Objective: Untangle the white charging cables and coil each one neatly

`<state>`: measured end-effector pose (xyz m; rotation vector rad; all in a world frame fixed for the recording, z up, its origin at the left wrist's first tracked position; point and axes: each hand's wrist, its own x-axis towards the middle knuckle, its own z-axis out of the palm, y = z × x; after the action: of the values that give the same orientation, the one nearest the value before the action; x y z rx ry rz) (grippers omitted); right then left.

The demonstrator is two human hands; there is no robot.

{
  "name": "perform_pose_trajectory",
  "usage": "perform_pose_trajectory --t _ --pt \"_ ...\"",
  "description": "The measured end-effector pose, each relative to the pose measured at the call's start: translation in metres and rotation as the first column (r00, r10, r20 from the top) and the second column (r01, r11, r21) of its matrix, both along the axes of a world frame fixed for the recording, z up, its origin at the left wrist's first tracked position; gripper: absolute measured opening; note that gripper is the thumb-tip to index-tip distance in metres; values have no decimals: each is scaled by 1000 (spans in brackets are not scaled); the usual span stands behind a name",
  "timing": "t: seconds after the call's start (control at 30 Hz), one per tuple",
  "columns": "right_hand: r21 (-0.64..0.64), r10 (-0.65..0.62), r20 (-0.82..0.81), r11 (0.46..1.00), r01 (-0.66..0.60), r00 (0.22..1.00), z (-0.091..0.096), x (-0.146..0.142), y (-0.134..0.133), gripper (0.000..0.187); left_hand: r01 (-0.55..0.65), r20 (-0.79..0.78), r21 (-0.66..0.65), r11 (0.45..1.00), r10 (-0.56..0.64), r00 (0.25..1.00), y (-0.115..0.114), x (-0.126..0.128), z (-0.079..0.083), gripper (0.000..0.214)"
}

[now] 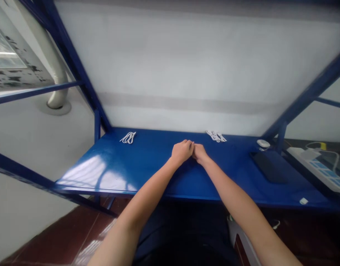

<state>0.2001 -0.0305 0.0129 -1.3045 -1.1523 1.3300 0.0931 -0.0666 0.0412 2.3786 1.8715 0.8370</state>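
Above the middle of the blue tabletop [150, 155], my two hands meet with their fingertips together. The fingers of my left hand [182, 150] are curled closed. My right hand [199, 153] is closed too, its fingers pressed against the left ones. Whatever lies between them, if anything, is hidden by the fingers. To the left, a looped white cable [128, 137] lies near the back edge. Several bundled white cables [215, 136] lie at the back, a little right of my hands.
On the right are a round white case [263, 143], a dark phone [268, 167] and a small white piece [304, 201]. A white power strip [319, 168] sits beyond the right edge. Blue frame posts [89, 92] rise around a white back panel [197, 66].
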Motion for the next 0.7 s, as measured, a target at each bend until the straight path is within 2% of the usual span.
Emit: perform_pose_trajectory --t 0.07,0.17,0.23,0.3,0.37,0.47,0.53,0.6,0.7 --pt "-7 -19 -28 1000 19 999 1 4 -1 44 -105 37 -45 994 106 994 3 11 1 48" --pt "61 -91 98 994 85 991 1 7 -2 43 -186 110 -154 970 204 973 4 13 -5 54" --pt "120 -113 179 988 92 977 1 7 -2 43 -140 171 -210 968 177 969 5 7 -11 57" --pt "148 -113 191 985 85 975 1 6 -2 42 -65 238 -217 974 117 964 6 1 -14 59" --pt "142 -131 168 984 108 977 2 5 -2 40 -26 299 -176 984 78 951 6 -2 -16 57" --pt "193 -190 219 970 148 957 2 3 -4 39 -75 396 -69 995 96 913 5 2 -17 45" --pt "305 -216 339 946 110 916 1 1 -7 42 -140 460 -24 990 135 877 3 4 -18 35" --pt "406 -246 469 913 40 848 0 -1 -11 45 -170 481 -39 985 167 861 1 5 -19 34" --pt "455 -280 600 890 -32 749 0 1 -13 49 -125 383 -122 985 163 909 1 2 -20 50"
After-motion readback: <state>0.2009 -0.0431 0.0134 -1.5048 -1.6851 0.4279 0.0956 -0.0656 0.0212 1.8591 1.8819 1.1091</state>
